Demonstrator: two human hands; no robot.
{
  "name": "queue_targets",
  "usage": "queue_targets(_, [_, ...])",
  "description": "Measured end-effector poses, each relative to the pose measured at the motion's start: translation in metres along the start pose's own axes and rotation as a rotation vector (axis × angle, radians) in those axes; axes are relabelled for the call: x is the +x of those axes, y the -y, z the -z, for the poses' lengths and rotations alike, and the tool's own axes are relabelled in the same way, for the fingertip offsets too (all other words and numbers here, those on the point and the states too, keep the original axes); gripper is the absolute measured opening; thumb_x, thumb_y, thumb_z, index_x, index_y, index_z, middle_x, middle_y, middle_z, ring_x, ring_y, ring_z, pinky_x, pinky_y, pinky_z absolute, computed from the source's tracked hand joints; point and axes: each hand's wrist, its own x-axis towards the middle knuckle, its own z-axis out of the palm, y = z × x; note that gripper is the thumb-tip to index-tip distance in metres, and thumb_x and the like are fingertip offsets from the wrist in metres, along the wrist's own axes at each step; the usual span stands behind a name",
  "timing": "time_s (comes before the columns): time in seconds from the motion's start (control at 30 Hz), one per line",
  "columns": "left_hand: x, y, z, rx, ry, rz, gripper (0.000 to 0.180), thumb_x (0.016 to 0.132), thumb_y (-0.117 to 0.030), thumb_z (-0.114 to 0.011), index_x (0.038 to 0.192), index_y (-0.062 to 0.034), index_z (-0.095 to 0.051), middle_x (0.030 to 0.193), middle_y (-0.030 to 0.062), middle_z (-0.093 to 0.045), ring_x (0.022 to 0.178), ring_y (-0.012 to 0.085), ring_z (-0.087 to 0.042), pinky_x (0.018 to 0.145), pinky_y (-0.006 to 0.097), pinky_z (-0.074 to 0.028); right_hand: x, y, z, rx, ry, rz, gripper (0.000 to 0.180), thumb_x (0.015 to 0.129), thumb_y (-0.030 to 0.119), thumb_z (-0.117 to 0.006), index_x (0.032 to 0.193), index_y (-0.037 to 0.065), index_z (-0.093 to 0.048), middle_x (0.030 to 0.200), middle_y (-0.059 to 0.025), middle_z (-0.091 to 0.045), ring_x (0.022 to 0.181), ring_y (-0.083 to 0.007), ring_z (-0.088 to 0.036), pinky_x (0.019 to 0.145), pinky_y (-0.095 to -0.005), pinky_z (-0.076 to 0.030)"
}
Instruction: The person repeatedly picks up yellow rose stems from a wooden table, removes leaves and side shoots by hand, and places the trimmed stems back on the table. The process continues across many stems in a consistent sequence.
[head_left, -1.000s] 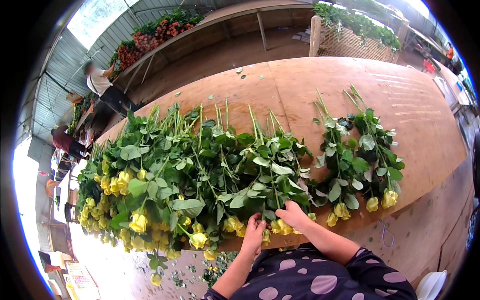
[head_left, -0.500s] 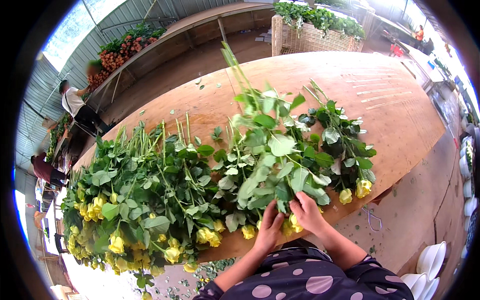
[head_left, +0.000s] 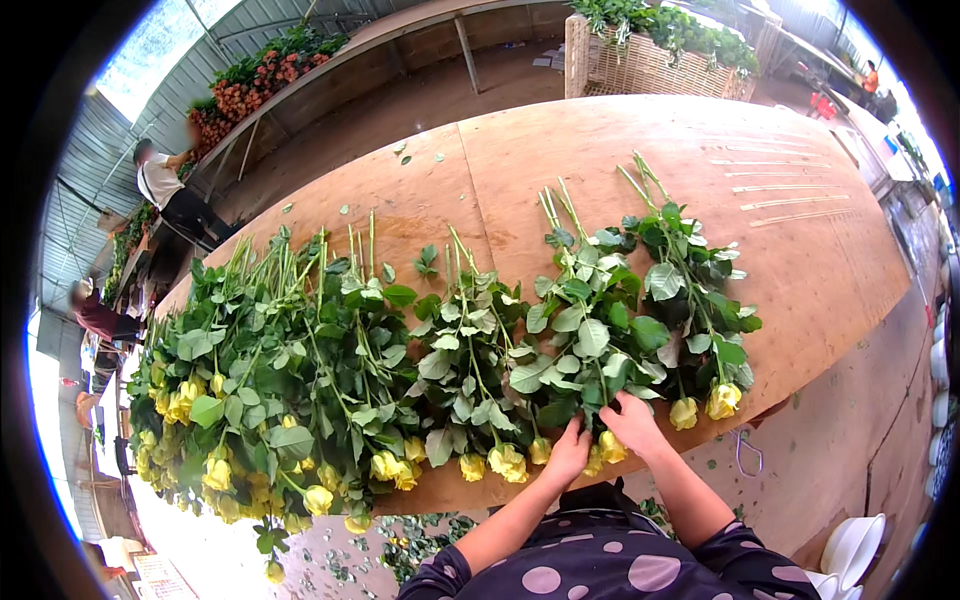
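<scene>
both hands, the left hand (head_left: pixel 570 450) and the right hand (head_left: pixel 630 422), touch the flower end of one rose bunch (head_left: pixel 592 335); leaves cover the fingertips, so i cannot tell whether they are clasped on it or have let go. the bunch lies on the wooden table (head_left: pixel 560 150), its blooms by the near edge and its stem ends pointing to the far side. two yellow blooms (head_left: pixel 612 447) show beside the hands. one other bunch (head_left: pixel 700 290) lies just to the right, with two blooms, and at least three blooms (head_left: pixel 508 462) sit in the group to the left. beyond that spreads a big heap of roses (head_left: pixel 290 340), too tangled to count. at least five pale strips (head_left: pixel 790 188) lie at the table's right, and three other people show in the background, two on the left and one far off on the right.

half a second ago the bunch was raised and blurred, its stem ends swung up past the far edge; now it lies flat and sharp.

its blooms are pale yellow and partly open, its leaves broad, green and dull, its bare stem ends light green.
</scene>
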Motion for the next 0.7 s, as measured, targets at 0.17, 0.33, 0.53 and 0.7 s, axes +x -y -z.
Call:
queue_targets(0.17, [-0.002,-0.003,0.001,0.090,-0.071,0.003,0.037,0.082,-0.015,-0.038,0.115,0.0003,-0.036,0.104,0.0212,-0.049,0.097,0.0305,-0.047,0.083,0.034,-0.035,-0.013,0.026,0.030,0.194,0.037,-0.030,0.024,0.074,0.017,-0.052,0.087,-0.002,-0.053,0.069,-0.0085,-0.056,0.057,-0.0139,-0.049,0.055,-0.0254,-0.041])
queue_targets(0.33, [0.007,0.034,0.000,-0.077,-0.137,-0.087,0.036,0.082,-0.015,-0.036,0.115,0.0013,-0.037,0.101,0.0218,-0.051,0.094,0.0330,-0.049,0.080,0.033,-0.037,-0.055,0.103,0.087,1.048,0.258,0.134,0.034,0.074,0.015,-0.051,0.103,-0.002,-0.048,0.070,-0.0072,-0.055,0.058,-0.0092,-0.049,0.051,-0.0191,-0.039])
queue_targets(0.53, [0.002,0.012,-0.008,-0.102,-0.017,-0.013,0.037,0.082,-0.016,-0.036,0.114,0.0022,-0.038,0.105,0.0209,-0.049,0.099,0.0298,-0.047,0.084,0.030,-0.034,-0.022,0.032,0.051,0.296,-0.046,0.073,0.012,0.074,0.007,-0.047,0.074,0.000,-0.057,0.063,-0.0017,-0.054,0.053,-0.0064,-0.046,0.048,-0.0188,-0.036])
queue_targets(0.7, [-0.004,0.003,-0.005,0.346,-0.058,-0.117,0.040,0.080,-0.023,-0.041,0.111,0.0023,-0.040,0.102,0.0233,-0.048,0.095,0.0383,-0.045,0.085,0.040,-0.034,0.005,-0.018,0.025,-0.177,-0.027,0.035,0.021,0.069,0.014,-0.049,0.075,-0.005,-0.053,0.066,-0.0166,-0.054,0.062,-0.0228,-0.052,0.060,-0.0319,-0.042])
